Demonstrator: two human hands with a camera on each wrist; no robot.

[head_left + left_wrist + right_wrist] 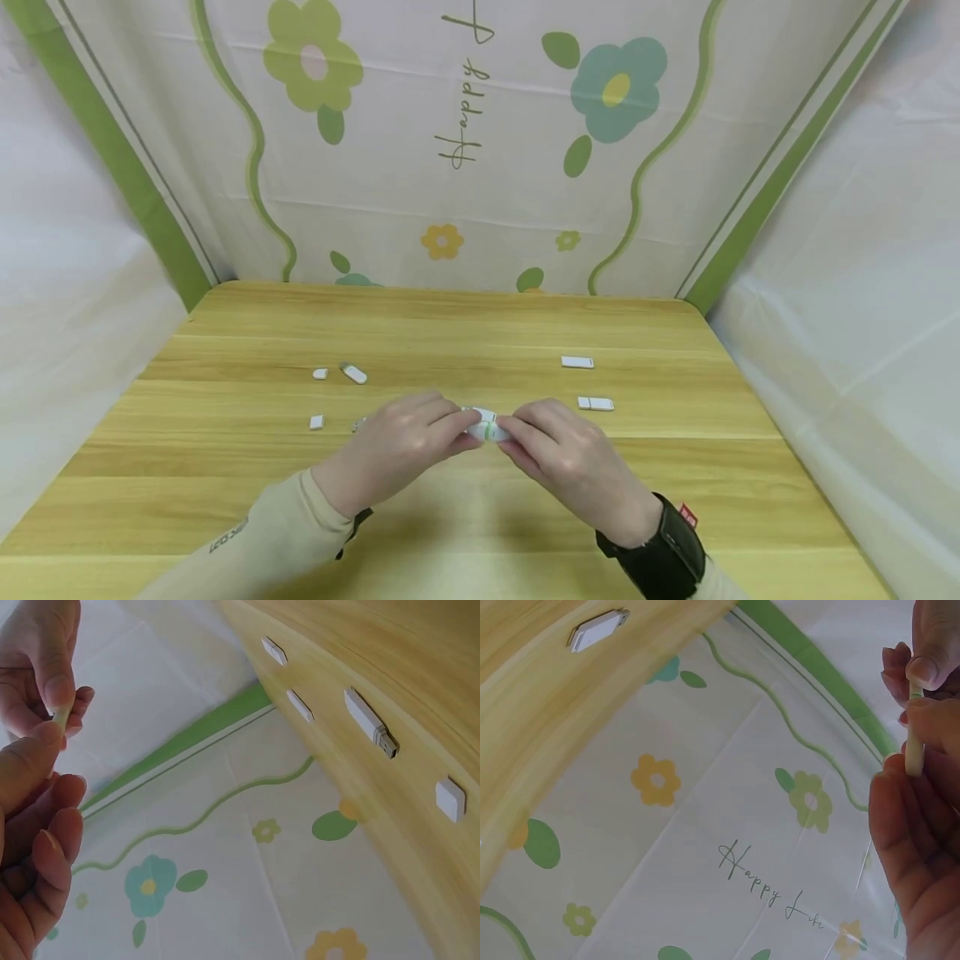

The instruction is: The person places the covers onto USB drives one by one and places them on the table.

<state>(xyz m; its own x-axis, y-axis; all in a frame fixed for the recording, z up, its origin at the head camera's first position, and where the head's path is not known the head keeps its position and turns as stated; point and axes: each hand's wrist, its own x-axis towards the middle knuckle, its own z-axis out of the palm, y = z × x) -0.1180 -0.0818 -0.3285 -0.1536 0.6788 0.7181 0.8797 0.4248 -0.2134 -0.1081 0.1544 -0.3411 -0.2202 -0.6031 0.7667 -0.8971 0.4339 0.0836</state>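
Near the middle of the table, both hands meet on a small white USB stick [489,431] with a green band. My left hand [408,442] pinches its left end between thumb and fingers. The right hand [558,446] pinches the opposite end. From the side, in the right wrist view, the USB stick [914,754] looks narrow and pale; fingers cover much of it. Whether its two parts are pressed fully together cannot be made out. Just behind the fingertips, another white piece [483,413] is partly hidden.
To the left lie an uncapped USB stick [354,373] and two small white caps, one farther back [320,374] and one nearer [317,422]. A metal connector [358,424] peeks out beside the left hand. Two white sticks, back [577,362] and front [596,404], lie right.
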